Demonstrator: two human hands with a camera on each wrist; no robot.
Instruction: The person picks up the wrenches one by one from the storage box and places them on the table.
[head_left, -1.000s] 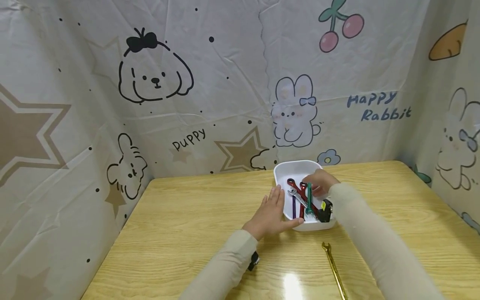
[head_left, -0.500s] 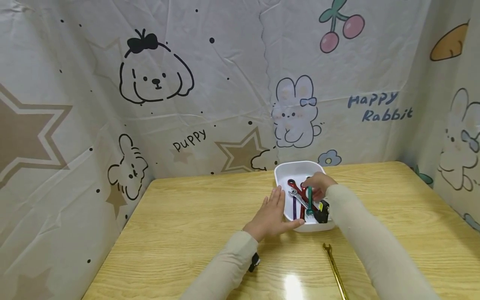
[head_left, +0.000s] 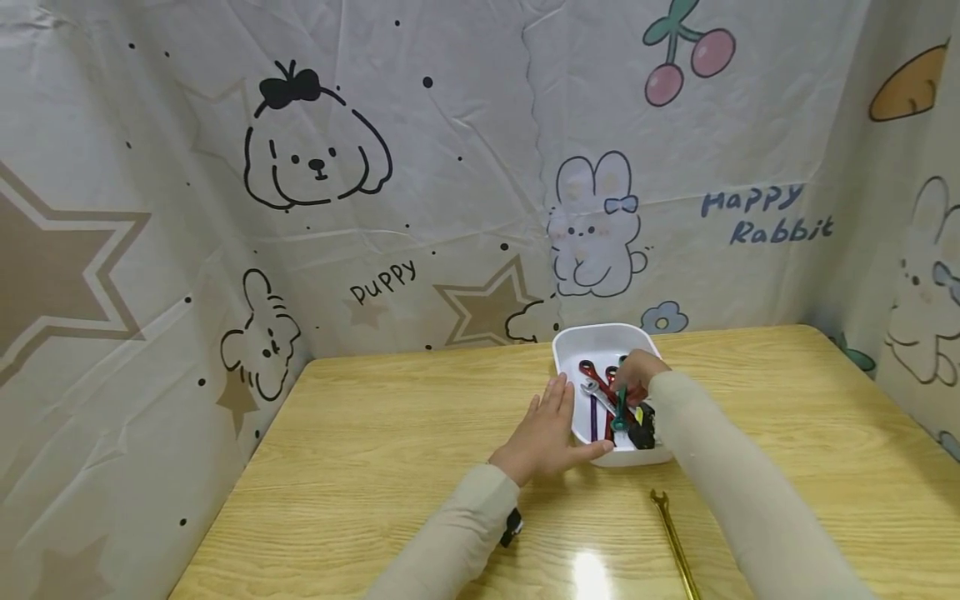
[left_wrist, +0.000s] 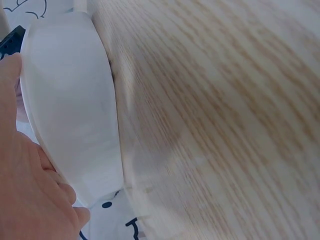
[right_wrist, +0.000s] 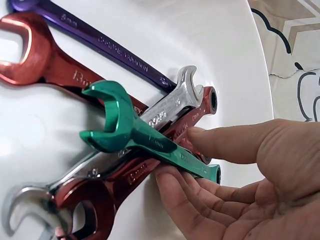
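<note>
My left hand [head_left: 536, 437] rests against the left side of the white plastic tray [head_left: 600, 332], fingers extended, with its thumb along the front rim. In the left wrist view the thumb lies on the rim above the tray's outer wall [left_wrist: 70, 100]. My right hand [head_left: 637, 375] reaches inside. In the right wrist view its thumb and fingers pinch the shaft of a green combination wrench [right_wrist: 140, 132], which lies across the others. Below are red wrenches [right_wrist: 65, 75], a silver wrench [right_wrist: 162, 111] and a purple wrench [right_wrist: 110, 47]. A black-and-yellow tape measure [head_left: 642, 427] sits at the tray's front right.
A gold wrench [head_left: 675, 542] lies on the wooden table [head_left: 390, 450] in front of the tray. A small black object [head_left: 512, 527] shows beside the left forearm. Behind the table hangs a printed cloth [head_left: 420, 167].
My right hand has moved slightly left and down onto the green wrench, covering more of its upper end. The left hand stays at the tray. The view has shifted a little.
</note>
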